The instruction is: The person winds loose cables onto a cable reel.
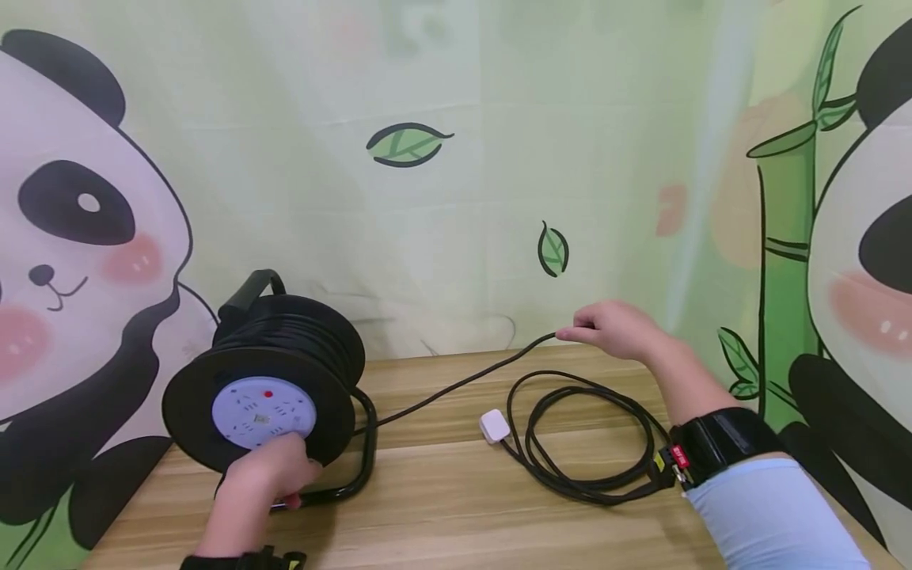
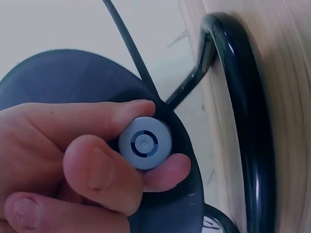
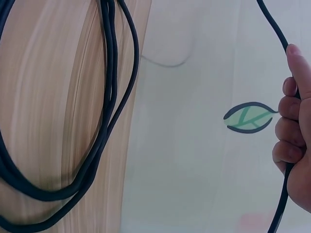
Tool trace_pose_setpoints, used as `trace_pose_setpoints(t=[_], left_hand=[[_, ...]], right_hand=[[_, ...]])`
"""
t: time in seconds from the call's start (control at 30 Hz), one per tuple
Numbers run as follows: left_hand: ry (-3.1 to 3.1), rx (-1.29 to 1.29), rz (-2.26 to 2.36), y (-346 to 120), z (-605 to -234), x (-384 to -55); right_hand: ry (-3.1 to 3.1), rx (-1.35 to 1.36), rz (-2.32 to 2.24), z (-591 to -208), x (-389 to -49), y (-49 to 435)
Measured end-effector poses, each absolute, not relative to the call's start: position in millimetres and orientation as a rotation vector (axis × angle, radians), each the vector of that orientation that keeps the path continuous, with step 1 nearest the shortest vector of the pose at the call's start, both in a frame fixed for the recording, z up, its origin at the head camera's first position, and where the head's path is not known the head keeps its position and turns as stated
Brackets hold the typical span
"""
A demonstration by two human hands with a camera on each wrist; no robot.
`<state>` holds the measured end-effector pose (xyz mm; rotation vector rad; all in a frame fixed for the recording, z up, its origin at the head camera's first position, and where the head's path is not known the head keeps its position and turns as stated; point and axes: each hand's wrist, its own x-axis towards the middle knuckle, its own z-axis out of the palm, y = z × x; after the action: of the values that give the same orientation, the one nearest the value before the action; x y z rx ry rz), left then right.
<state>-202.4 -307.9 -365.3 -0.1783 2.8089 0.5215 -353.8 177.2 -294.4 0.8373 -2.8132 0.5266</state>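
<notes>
Only the left wrist view exposes the round grey knob (image 2: 144,143) gripped by my curled left hand (image 1: 271,467). The cable reel (image 1: 271,362) stands on the surface (image 1: 427,491); only the head view shows the white plug (image 1: 495,426). My right hand (image 1: 616,328) is wrapped around the black cable (image 1: 466,381).

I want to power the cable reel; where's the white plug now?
In the head view, the white plug lies on the tabletop, right of the cable reel, left of the black cable coil.
</notes>
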Motion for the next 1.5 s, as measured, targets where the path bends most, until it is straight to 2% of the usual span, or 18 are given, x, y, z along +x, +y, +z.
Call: trace_pose_setpoints(t=[0.67,1.5], left_hand=[[2.731,-0.166,0.624,-353.5,-381.0,-204.3],[2.636,-0.311,1.016,-415.6,-375.1,-188.0]], right_hand=[[-2.796,0.928,0.448,-287.2,-356.9,136.4],[-2.766,1.060,0.279,-292.7,-352.4,85.8]])
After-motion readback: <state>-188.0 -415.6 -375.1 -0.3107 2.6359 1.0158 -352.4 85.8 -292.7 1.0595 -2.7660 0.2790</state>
